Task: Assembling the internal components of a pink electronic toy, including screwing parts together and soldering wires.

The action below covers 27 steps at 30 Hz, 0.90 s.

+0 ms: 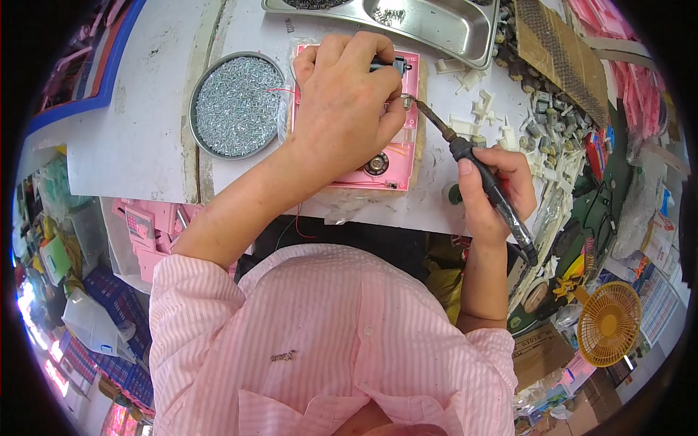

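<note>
A pink-and-white striped shirt (320,320) covers the person's torso, nearest to the camera. Of the two hands, the right hand (494,189) is closed around a black-handled soldering iron (459,147), thumb against the grip. The iron slants up and left, its tip at the right part of a flat pink plastic housing (400,156) that lies on the white worktop (138,131) in front of the person. The left hand (349,94) rests palm down over the housing with its fingers bent, next to a small dark grey block-shaped part (399,65); whether it grips anything underneath cannot be seen. A round dark metal-centred component (376,164) sits in the housing's near end, and a thin red wire (280,89) sticks out at its left.

Just left of the housing stands a round metal dish (195,116) full of tiny silvery metal pieces (240,105). To the right lie scattered white plastic brackets (483,109). Beyond the housing is a shiny compartmented steel tray (436,30), with a brown corrugated cardboard piece (563,62) to its right.
</note>
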Each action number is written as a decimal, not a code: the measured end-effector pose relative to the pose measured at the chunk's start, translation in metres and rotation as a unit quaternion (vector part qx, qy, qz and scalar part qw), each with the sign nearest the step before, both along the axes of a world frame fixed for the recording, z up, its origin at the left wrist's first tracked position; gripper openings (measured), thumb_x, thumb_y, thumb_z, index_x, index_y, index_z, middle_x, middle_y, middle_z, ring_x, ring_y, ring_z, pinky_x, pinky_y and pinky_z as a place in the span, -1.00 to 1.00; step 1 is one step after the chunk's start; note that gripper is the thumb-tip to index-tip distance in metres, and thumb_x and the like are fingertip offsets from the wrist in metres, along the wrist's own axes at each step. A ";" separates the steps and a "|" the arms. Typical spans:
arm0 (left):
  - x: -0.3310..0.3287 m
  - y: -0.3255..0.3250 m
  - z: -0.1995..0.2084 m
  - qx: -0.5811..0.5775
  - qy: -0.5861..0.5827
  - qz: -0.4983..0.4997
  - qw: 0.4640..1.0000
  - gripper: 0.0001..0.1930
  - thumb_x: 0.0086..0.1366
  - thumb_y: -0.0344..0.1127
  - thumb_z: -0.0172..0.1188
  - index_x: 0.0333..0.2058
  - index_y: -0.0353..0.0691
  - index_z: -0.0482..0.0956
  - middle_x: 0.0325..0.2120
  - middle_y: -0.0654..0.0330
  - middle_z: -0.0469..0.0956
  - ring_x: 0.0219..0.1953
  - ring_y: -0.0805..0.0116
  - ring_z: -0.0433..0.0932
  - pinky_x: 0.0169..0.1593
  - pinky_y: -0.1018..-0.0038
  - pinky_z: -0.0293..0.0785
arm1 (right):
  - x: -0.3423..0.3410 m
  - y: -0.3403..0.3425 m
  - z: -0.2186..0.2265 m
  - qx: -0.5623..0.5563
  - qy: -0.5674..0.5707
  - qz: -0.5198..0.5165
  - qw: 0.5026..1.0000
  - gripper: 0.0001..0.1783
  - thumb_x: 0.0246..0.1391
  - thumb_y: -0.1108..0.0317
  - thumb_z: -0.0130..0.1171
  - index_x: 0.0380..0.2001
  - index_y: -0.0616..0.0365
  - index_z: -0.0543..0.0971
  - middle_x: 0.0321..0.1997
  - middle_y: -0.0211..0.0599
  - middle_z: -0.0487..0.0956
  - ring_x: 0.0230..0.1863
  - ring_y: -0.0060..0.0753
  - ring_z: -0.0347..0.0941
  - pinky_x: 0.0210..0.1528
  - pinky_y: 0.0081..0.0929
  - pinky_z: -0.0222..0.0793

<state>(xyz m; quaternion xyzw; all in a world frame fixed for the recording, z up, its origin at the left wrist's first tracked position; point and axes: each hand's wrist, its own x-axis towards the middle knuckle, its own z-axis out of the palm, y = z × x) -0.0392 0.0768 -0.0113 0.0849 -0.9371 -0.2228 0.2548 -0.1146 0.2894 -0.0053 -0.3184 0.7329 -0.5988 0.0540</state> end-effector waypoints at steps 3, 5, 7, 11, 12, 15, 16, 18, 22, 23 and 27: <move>0.000 0.000 0.000 -0.003 0.000 0.000 1.000 -0.91 -0.01 -0.31 0.34 -0.51 -0.09 0.61 -0.13 0.29 0.49 -0.06 0.13 0.38 0.04 0.17 0.17 | -0.001 0.000 0.000 0.006 0.007 0.004 1.000 -0.77 0.00 0.54 0.40 -0.29 0.29 0.57 -0.56 -0.51 0.45 -0.55 -0.76 0.21 -0.50 -0.71 0.08; 0.000 0.000 0.001 -0.003 0.000 -0.001 1.000 -0.91 -0.01 -0.31 0.34 -0.51 -0.09 0.61 -0.13 0.29 0.49 -0.06 0.13 0.38 0.04 0.17 0.17 | -0.001 0.001 0.000 0.004 0.007 0.003 1.000 -0.78 -0.01 0.54 0.41 -0.29 0.29 0.57 -0.56 -0.51 0.45 -0.55 -0.76 0.22 -0.50 -0.71 0.09; 0.000 0.000 0.001 0.000 -0.001 -0.001 1.000 -0.91 -0.01 -0.31 0.34 -0.50 -0.09 0.61 -0.13 0.29 0.49 -0.06 0.13 0.38 0.04 0.17 0.17 | -0.002 0.004 0.000 -0.006 0.002 -0.001 1.000 -0.78 -0.01 0.53 0.41 -0.29 0.29 0.57 -0.55 -0.51 0.45 -0.55 -0.76 0.22 -0.50 -0.72 0.09; 0.000 -0.001 0.000 -0.003 0.001 -0.003 1.000 -0.91 -0.01 -0.31 0.34 -0.50 -0.09 0.62 -0.13 0.29 0.48 -0.06 0.14 0.38 0.04 0.17 0.17 | -0.003 0.005 0.001 -0.006 0.007 -0.012 1.000 -0.78 0.00 0.53 0.41 -0.29 0.29 0.57 -0.55 -0.51 0.45 -0.54 -0.76 0.22 -0.49 -0.72 0.09; 0.000 0.000 0.000 -0.004 0.001 -0.003 1.000 -0.91 -0.01 -0.31 0.34 -0.50 -0.09 0.62 -0.13 0.29 0.48 -0.06 0.14 0.38 0.04 0.17 0.17 | -0.003 0.005 0.000 -0.007 0.008 -0.014 1.000 -0.78 0.00 0.52 0.41 -0.29 0.29 0.57 -0.55 -0.51 0.45 -0.54 -0.76 0.22 -0.49 -0.72 0.09; 0.000 0.000 0.001 -0.006 0.000 -0.002 1.000 -0.91 -0.02 -0.31 0.33 -0.50 -0.10 0.62 -0.13 0.29 0.49 -0.06 0.14 0.38 0.04 0.16 0.18 | -0.003 0.005 0.002 -0.009 0.000 -0.019 1.000 -0.77 0.01 0.52 0.41 -0.28 0.29 0.56 -0.55 -0.51 0.46 -0.54 -0.76 0.24 -0.48 -0.72 0.11; 0.000 0.000 0.001 -0.006 -0.001 -0.002 1.000 -0.91 -0.02 -0.31 0.33 -0.50 -0.10 0.62 -0.13 0.29 0.49 -0.06 0.14 0.38 0.04 0.16 0.18 | -0.002 0.005 0.003 -0.008 -0.004 -0.021 1.000 -0.76 0.01 0.52 0.42 -0.28 0.29 0.56 -0.55 -0.51 0.46 -0.54 -0.76 0.24 -0.48 -0.73 0.12; 0.002 -0.001 0.001 -0.012 -0.004 -0.006 1.000 -0.89 0.00 -0.28 0.35 -0.48 -0.10 0.62 -0.12 0.28 0.49 -0.05 0.14 0.39 0.04 0.15 0.18 | -0.002 0.006 0.003 -0.006 -0.005 -0.026 1.000 -0.76 0.01 0.52 0.42 -0.28 0.29 0.56 -0.53 -0.50 0.48 -0.54 -0.76 0.26 -0.47 -0.73 0.14; 0.007 -0.008 0.008 -0.039 -0.001 -0.044 0.998 -0.82 0.03 -0.20 0.39 -0.42 -0.10 0.63 -0.11 0.27 0.49 -0.03 0.17 0.41 0.04 0.15 0.19 | -0.004 0.010 0.007 -0.007 -0.003 -0.035 0.999 -0.76 0.01 0.52 0.41 -0.27 0.29 0.55 -0.47 -0.44 0.52 -0.51 -0.74 0.30 -0.45 -0.73 0.19; 0.011 -0.013 0.013 -0.037 -0.009 -0.047 0.998 -0.80 0.03 -0.18 0.40 -0.41 -0.10 0.63 -0.11 0.27 0.49 -0.03 0.19 0.42 0.04 0.15 0.19 | -0.005 0.012 0.007 -0.017 -0.001 -0.038 0.999 -0.76 0.02 0.52 0.41 -0.27 0.29 0.55 -0.45 -0.42 0.52 -0.50 -0.74 0.31 -0.44 -0.73 0.20; 0.021 -0.024 0.022 -0.017 -0.029 -0.048 0.998 -0.77 0.05 -0.15 0.41 -0.36 -0.10 0.64 -0.16 0.29 0.52 -0.05 0.24 0.45 0.04 0.15 0.19 | -0.008 0.014 0.006 -0.028 0.016 -0.058 0.998 -0.74 0.02 0.52 0.41 -0.25 0.30 0.54 -0.39 -0.37 0.55 -0.45 -0.71 0.35 -0.39 -0.73 0.24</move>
